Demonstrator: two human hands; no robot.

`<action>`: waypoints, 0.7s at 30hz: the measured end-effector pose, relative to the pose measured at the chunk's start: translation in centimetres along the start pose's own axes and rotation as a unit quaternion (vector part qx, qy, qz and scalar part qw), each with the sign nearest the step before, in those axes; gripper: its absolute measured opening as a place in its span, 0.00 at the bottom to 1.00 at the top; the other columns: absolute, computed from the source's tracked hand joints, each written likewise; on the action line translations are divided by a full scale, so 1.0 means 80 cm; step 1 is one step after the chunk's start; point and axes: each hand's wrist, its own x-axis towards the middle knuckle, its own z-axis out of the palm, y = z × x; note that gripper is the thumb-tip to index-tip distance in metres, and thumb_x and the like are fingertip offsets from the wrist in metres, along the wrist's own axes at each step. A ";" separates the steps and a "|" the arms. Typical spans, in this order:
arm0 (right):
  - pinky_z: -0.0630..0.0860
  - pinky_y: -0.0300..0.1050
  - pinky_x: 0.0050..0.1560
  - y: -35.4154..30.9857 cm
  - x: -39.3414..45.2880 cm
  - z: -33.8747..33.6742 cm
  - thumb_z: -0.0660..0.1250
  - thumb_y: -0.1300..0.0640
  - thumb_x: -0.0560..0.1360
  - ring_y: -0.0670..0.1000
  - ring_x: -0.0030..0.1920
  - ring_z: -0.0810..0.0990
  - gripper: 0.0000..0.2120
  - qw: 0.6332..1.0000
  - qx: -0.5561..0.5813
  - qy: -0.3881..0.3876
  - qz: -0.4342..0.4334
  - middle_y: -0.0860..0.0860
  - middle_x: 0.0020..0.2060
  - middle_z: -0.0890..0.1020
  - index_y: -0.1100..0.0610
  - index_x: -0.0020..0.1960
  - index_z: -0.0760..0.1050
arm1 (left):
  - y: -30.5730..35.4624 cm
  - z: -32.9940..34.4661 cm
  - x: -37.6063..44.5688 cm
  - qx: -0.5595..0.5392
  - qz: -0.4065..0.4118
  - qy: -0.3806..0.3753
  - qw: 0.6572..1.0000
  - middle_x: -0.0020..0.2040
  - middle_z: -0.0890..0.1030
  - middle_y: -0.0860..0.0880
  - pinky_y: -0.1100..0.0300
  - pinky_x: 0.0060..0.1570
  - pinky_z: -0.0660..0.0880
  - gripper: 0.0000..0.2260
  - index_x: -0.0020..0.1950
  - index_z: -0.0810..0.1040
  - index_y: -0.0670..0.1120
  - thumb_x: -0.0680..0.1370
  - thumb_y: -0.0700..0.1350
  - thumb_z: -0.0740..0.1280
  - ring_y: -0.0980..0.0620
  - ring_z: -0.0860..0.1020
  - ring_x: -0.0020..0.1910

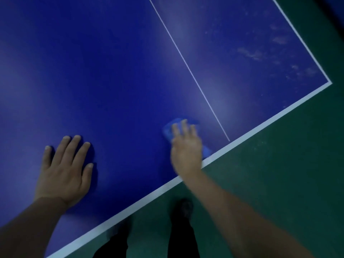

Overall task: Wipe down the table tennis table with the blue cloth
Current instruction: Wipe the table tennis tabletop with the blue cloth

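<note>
The dark blue table tennis table (pixel 111 71) fills most of the view, with a white border along its near edge and a thin white centre line. My right hand (pixel 186 148) presses flat on the crumpled blue cloth (pixel 168 132) close to the near edge, just left of the centre line; the hand is blurred. The cloth shows beyond my fingertips and beside my wrist. My left hand (pixel 65 170) lies flat on the table top with fingers spread, holding nothing, well to the left of the cloth.
Pale dusty smears (pixel 260 54) mark the table's far right part near the corner (pixel 329 81). Green floor (pixel 279 174) lies beyond the table edge at right and below. My dark trouser legs and a shoe (pixel 183 207) stand by the near edge.
</note>
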 end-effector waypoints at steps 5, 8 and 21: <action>0.77 0.56 0.54 0.088 0.014 -0.001 0.66 0.55 0.77 0.62 0.65 0.75 0.18 0.986 0.026 0.017 -0.165 0.55 0.70 0.75 0.52 0.66 0.77 | 0.033 -0.002 -0.012 0.001 -0.125 0.013 0.992 0.75 0.64 0.36 0.43 0.74 0.44 0.29 0.73 0.68 0.39 0.79 0.56 0.51 0.34 0.60 0.75; 0.72 0.62 0.64 0.148 0.076 -0.004 0.65 0.56 0.78 0.65 0.66 0.74 0.17 0.995 0.033 0.063 -0.065 0.58 0.69 0.76 0.55 0.65 0.79 | 0.107 -0.009 -0.029 -0.018 -0.188 0.032 0.981 0.72 0.67 0.35 0.37 0.73 0.52 0.29 0.72 0.69 0.37 0.78 0.54 0.51 0.34 0.63 0.73; 0.72 0.60 0.59 0.340 0.142 0.005 0.64 0.64 0.73 0.67 0.67 0.72 0.23 0.990 0.000 0.056 -0.133 0.61 0.71 0.73 0.56 0.68 0.76 | 0.401 0.039 0.074 -0.112 -0.269 0.057 0.955 0.78 0.62 0.43 0.40 0.77 0.48 0.28 0.76 0.65 0.41 0.80 0.54 0.48 0.44 0.55 0.79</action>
